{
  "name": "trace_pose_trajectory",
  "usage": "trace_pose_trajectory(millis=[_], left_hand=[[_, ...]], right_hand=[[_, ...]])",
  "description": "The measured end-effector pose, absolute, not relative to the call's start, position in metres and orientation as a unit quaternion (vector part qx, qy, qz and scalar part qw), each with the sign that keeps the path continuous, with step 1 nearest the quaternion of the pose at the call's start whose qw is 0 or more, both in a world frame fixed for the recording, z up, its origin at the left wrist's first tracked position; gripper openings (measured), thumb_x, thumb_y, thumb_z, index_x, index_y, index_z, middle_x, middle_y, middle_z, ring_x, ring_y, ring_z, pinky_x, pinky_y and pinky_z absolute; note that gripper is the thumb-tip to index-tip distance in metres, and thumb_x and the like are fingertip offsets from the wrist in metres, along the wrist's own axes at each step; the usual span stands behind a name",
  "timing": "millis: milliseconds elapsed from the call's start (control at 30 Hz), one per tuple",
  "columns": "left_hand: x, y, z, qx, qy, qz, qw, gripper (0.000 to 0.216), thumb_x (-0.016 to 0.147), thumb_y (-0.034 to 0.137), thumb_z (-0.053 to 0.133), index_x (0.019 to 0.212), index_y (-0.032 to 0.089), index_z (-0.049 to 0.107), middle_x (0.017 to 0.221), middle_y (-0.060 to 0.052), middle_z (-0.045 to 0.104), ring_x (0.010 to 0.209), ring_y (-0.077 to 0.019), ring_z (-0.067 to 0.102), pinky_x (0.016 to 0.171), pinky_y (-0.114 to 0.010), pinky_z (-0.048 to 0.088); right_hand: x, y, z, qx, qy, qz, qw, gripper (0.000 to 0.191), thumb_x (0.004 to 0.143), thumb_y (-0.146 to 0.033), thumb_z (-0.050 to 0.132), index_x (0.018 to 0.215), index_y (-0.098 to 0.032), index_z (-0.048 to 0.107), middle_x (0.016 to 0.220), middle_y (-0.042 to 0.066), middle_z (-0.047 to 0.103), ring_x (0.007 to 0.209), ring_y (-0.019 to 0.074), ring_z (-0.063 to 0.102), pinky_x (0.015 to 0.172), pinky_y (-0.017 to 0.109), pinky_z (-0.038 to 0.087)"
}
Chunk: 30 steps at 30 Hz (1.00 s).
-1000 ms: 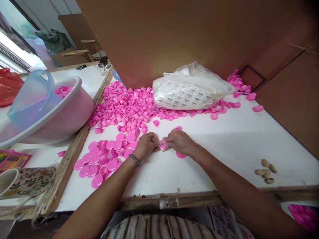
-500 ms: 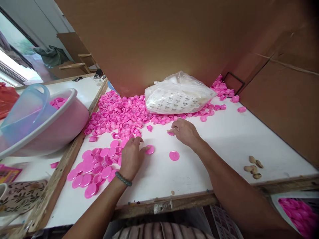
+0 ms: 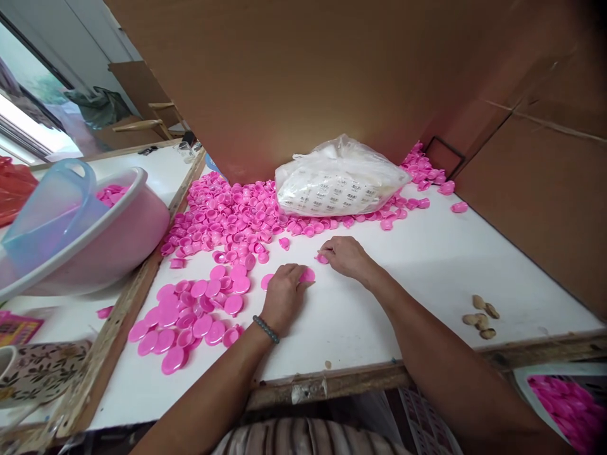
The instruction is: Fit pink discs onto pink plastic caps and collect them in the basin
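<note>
My left hand [image 3: 284, 297], with a beaded bracelet at the wrist, has its thumb and fingers closed on a round pink plastic lid [image 3: 308, 275]. Just left of its fingers, another pink disc [image 3: 266, 282] lies partly covered. A little farther up the table, my right hand [image 3: 348, 256] pinches a small pink piece [image 3: 322, 258], mostly hidden by the fingertips. Many pink round lids [image 3: 202, 326] are spread to the left of my left hand. Behind both hands is a heap of small pink cup-shaped caps [image 3: 232, 208], with one loose cap [image 3: 284, 243] in front.
A clear plastic bag [image 3: 341, 183] of printed white packets rests against the cardboard [image 3: 303, 76]. Left, beyond a wooden strip, stand a pink basin [image 3: 137, 240] and a floral mug [image 3: 45, 373]. Peanuts [image 3: 481, 316] lie at right. Below the edge, a crate [image 3: 524, 379] holds pink pieces.
My left hand has moved right, leaving one lid behind and closing on the lid that lay alone on the table. My right hand has shifted slightly, still pinching a pink piece.
</note>
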<state>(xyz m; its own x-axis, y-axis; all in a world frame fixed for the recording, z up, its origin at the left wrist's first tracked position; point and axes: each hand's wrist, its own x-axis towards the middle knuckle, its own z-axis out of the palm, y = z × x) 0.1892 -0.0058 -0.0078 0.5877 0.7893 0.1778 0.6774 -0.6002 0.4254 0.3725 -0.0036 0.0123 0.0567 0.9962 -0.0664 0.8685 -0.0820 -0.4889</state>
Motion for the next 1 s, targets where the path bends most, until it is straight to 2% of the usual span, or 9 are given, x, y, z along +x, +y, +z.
trace_pose_trajectory(millis=[100, 200, 300, 433, 500, 700, 800, 900, 1000], left_hand=[[0.185, -0.003, -0.009, 0.866, 0.439, 0.185, 0.153, 0.026, 0.08, 0.029, 0.056, 0.102, 0.017, 0.056, 0.093, -0.005, 0.062, 0.086, -0.0199, 0.053, 0.072, -0.031, 0.044], [0.186, -0.003, -0.012, 0.857, 0.454, 0.188, 0.153, 0.03, 0.078, 0.031, 0.058, 0.105, 0.017, 0.055, 0.09, -0.005, 0.063, 0.083, -0.0194, 0.054, 0.071, -0.031, 0.045], [0.187, -0.003, -0.013, 0.845, 0.474, 0.191, 0.157, 0.034, 0.077, 0.032, 0.059, 0.107, 0.018, 0.053, 0.088, -0.005, 0.063, 0.082, -0.0187, 0.055, 0.069, -0.03, 0.045], [0.187, -0.001, -0.015, 0.838, 0.478, 0.201, 0.169, 0.039, 0.077, 0.031, 0.059, 0.112, 0.018, 0.047, 0.09, -0.005, 0.063, 0.083, -0.018, 0.056, 0.068, -0.029, 0.045], [0.187, 0.0, -0.017, 0.837, 0.48, 0.201, 0.169, 0.043, 0.078, 0.031, 0.058, 0.116, 0.018, 0.043, 0.091, -0.005, 0.063, 0.083, -0.0179, 0.056, 0.068, -0.029, 0.045], [0.187, 0.001, -0.023, 0.843, 0.482, 0.186, 0.148, 0.044, 0.08, 0.026, 0.055, 0.119, 0.018, 0.037, 0.091, -0.005, 0.063, 0.085, -0.0178, 0.055, 0.069, -0.028, 0.044], [0.187, 0.001, -0.023, 0.846, 0.477, 0.187, 0.145, 0.042, 0.08, 0.021, 0.053, 0.119, 0.018, 0.037, 0.089, -0.004, 0.062, 0.084, -0.0176, 0.053, 0.069, -0.027, 0.043], [0.186, -0.001, -0.019, 0.847, 0.475, 0.188, 0.145, 0.041, 0.078, 0.015, 0.051, 0.118, 0.018, 0.039, 0.087, -0.004, 0.061, 0.081, -0.0178, 0.053, 0.067, -0.027, 0.042], [0.186, -0.002, -0.016, 0.842, 0.485, 0.183, 0.146, 0.038, 0.076, 0.01, 0.048, 0.113, 0.016, 0.044, 0.082, -0.004, 0.06, 0.076, -0.0177, 0.053, 0.063, -0.027, 0.041]], right_hand=[[0.376, -0.006, 0.016, -0.694, -0.674, 0.189, 0.166, 0.017, 0.077, -0.034, 0.058, 0.081, -0.019, 0.064, 0.089, 0.004, 0.059, 0.075, 0.0148, 0.053, 0.06, 0.024, 0.036], [0.377, -0.009, 0.015, -0.648, -0.717, 0.212, 0.144, 0.012, 0.071, -0.029, 0.066, 0.074, -0.018, 0.063, 0.087, 0.003, 0.057, 0.072, 0.013, 0.052, 0.057, 0.022, 0.037], [0.374, -0.01, 0.011, -0.624, -0.736, 0.212, 0.155, 0.006, 0.075, -0.021, 0.061, 0.071, -0.017, 0.063, 0.085, 0.003, 0.055, 0.07, 0.0116, 0.052, 0.057, 0.022, 0.038], [0.361, -0.009, 0.003, -0.584, -0.752, 0.192, 0.238, 0.018, 0.082, -0.021, 0.051, 0.073, -0.019, 0.066, 0.091, 0.003, 0.053, 0.072, 0.0102, 0.052, 0.063, 0.023, 0.041], [0.354, -0.009, -0.001, -0.555, -0.772, 0.19, 0.244, 0.019, 0.083, -0.02, 0.049, 0.074, -0.019, 0.067, 0.093, 0.002, 0.053, 0.071, 0.0096, 0.051, 0.063, 0.023, 0.04], [0.341, -0.016, 0.005, -0.528, -0.827, 0.15, 0.126, 0.025, 0.08, -0.005, 0.044, 0.078, -0.018, 0.065, 0.094, 0.003, 0.053, 0.069, 0.0094, 0.049, 0.057, 0.022, 0.036], [0.333, -0.021, 0.016, -0.537, -0.837, 0.087, 0.056, 0.027, 0.08, -0.003, 0.041, 0.08, -0.016, 0.064, 0.092, 0.006, 0.052, 0.072, 0.0127, 0.047, 0.058, 0.025, 0.035], [0.318, -0.027, 0.022, -0.533, -0.846, 0.026, 0.004, 0.027, 0.078, -0.002, 0.04, 0.071, -0.015, 0.062, 0.092, 0.008, 0.051, 0.074, 0.0169, 0.045, 0.058, 0.029, 0.036], [0.307, -0.032, 0.023, -0.537, -0.843, -0.013, -0.014, 0.025, 0.075, 0.0, 0.041, 0.07, -0.014, 0.061, 0.092, 0.01, 0.051, 0.078, 0.02, 0.045, 0.058, 0.03, 0.036]])
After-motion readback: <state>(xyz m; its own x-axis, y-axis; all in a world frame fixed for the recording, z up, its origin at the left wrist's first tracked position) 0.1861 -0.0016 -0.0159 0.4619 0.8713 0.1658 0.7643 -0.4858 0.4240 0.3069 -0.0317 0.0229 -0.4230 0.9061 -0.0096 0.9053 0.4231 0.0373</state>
